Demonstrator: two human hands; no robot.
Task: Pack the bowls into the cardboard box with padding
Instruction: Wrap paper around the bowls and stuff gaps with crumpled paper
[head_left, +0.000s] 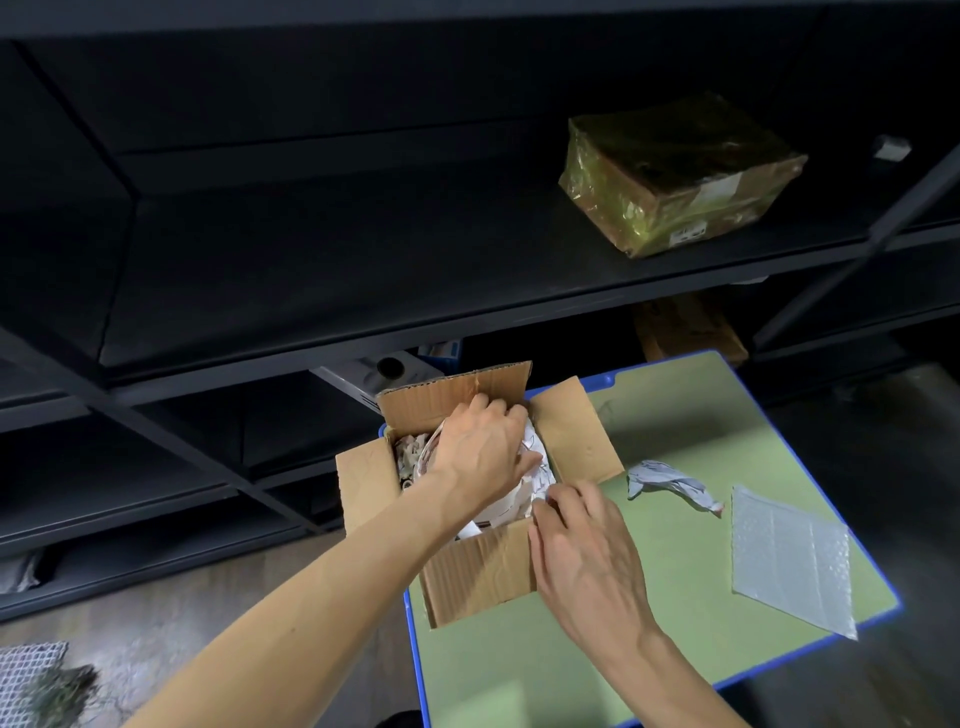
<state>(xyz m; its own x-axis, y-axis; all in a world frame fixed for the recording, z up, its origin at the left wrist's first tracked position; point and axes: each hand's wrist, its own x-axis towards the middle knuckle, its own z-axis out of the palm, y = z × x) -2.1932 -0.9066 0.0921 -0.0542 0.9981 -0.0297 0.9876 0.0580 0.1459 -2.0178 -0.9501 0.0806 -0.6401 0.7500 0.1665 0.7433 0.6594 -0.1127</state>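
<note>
Open cardboard box (483, 571) on the green table (675, 649), with the white bowls (511, 501) seated inside among paper. The left hand (480, 447) is curled over the bowls from above, gripping them. The right hand (587, 551) is held at the near right corner, fingertips drawn together at a white edge; whether that edge is pinched cannot be told. The remaining padding, crumpled paper (670, 483) and a bubble wrap sheet (789, 556), lies right of the box, nearer the right hand, which is judged better placed to fetch it.
</note>
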